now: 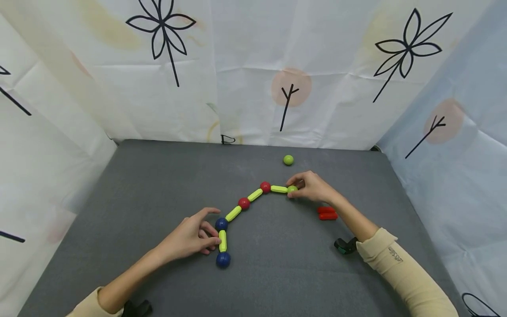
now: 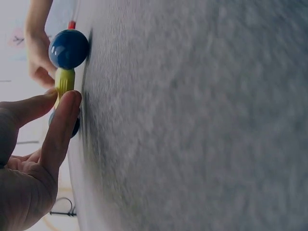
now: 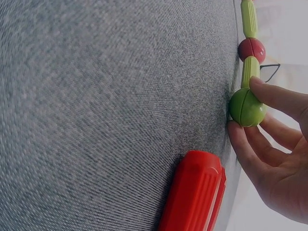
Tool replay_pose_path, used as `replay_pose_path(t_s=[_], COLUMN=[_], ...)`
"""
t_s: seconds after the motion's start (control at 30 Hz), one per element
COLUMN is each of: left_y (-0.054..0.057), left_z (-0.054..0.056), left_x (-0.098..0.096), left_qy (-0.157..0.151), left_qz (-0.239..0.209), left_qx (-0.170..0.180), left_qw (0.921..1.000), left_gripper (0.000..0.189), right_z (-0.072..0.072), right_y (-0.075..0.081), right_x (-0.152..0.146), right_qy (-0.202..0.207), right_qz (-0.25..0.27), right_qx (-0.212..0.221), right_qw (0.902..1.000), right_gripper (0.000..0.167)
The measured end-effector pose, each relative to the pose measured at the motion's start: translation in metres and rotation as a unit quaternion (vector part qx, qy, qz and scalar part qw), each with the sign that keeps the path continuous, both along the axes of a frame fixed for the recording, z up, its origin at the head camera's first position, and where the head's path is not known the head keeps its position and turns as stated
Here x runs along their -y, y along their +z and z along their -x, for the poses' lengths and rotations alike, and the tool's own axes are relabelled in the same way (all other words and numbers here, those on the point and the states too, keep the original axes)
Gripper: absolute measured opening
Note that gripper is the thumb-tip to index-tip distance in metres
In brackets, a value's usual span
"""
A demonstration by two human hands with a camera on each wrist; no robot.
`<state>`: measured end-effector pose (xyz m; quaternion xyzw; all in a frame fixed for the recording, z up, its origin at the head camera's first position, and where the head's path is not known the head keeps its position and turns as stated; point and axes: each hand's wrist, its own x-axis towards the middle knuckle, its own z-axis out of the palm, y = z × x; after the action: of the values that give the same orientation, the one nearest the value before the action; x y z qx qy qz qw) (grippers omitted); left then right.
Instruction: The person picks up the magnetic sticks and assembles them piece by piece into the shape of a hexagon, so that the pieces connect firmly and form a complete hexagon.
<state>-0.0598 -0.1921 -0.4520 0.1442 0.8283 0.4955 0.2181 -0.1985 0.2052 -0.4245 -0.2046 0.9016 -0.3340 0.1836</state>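
Observation:
A bent chain of yellow-green rods and coloured balls lies on the grey table. My left hand [image 1: 194, 235] is at its near end, thumb and fingers on the yellow-green rod [image 1: 223, 241] between a far blue ball [image 1: 222, 224] and a near blue ball [image 1: 223, 259]. Beyond these come two red balls, the middle one [image 1: 244, 203] and the farther one [image 1: 265, 187], joined by more rods. At the chain's far right end, my right hand [image 1: 313, 188] pinches a green ball [image 3: 247, 107], which meets the last rod [image 3: 250, 72].
A loose green ball [image 1: 288, 160] sits behind the chain. Two red rods [image 1: 327, 213] lie side by side below my right forearm, near a small black device [image 1: 345, 245]. Patterned white cloth [image 1: 249, 105] hangs along the table's back and sides.

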Motion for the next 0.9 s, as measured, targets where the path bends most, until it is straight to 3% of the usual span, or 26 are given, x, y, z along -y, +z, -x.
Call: replay_pose_path(t_s=[0.13,0.3,0.43,0.67,0.77,0.9], left_y=[0.004,0.018,0.027,0.029,0.026,0.025], left_z=[0.002,0.017,0.04,0.088,0.104,0.12], left_x=[-0.003,0.004,0.008,-0.013,-0.03,-0.057], left_qy=[-0.011,-0.027,-0.039,-0.065,-0.086,-0.119], left_qz=[0.015,0.054,0.086,0.072,0.054,0.04], left_qx=[-0.005,-0.044,-0.088,-0.19,-0.2,-0.181], left_qw=[0.9998,0.9972,0.9916,0.977,0.9744,0.9755], left_gripper=[0.076,0.072,0.067,0.054,0.052,0.056], right_z=[-0.001,0.0,0.001,-0.002,-0.003,-0.005], right_y=[0.0,-0.001,-0.002,-0.002,-0.003,-0.004], right_x=[0.0,0.0,-0.002,-0.008,-0.01,-0.015], right_qy=[-0.002,-0.006,-0.004,-0.001,0.001,-0.002], right_qz=[0.002,0.006,0.013,0.034,0.049,0.075], right_qx=[0.0,0.003,0.002,0.008,0.013,0.027], right_qw=[1.0,1.0,0.9999,0.9994,0.9987,0.9968], right_gripper=[0.033,0.033,0.033,0.035,0.038,0.038])
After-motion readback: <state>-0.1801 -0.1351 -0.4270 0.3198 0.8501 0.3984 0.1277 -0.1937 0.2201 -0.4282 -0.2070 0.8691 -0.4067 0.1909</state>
